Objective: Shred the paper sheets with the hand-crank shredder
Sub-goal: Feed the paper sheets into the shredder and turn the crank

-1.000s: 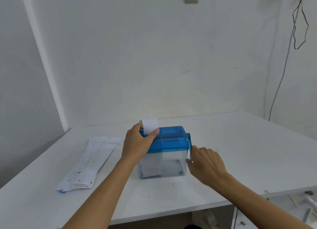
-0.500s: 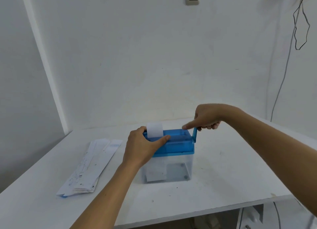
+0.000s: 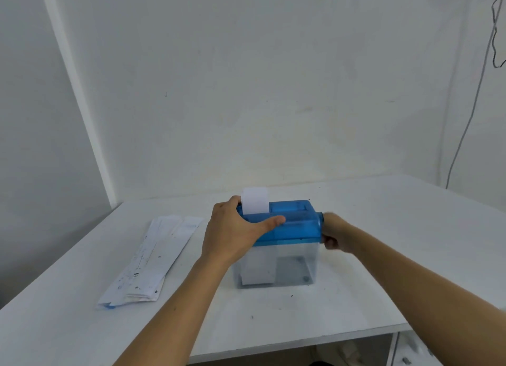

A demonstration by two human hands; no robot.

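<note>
A small hand-crank shredder [image 3: 290,226] with a blue top and a clear bin stands in the middle of the white table [image 3: 383,270]. A short white paper strip [image 3: 255,203] sticks up out of its slot at the left end. My left hand [image 3: 232,231] grips the blue top, thumb along its front edge. At the shredder's right side, my right hand [image 3: 335,235] is curled round the crank, which it hides. White paper hangs inside the clear bin [image 3: 295,264].
A stack of long printed paper sheets [image 3: 153,259] lies on the table to the left of the shredder. The wall runs close behind the table, and a grey cable [image 3: 465,127] hangs down it at the right. The table's front edge is near me.
My right hand swung from above the shredder's top down to its right side, turning the crank. The paper strip stands about as tall as before. My left hand stayed on the top.
</note>
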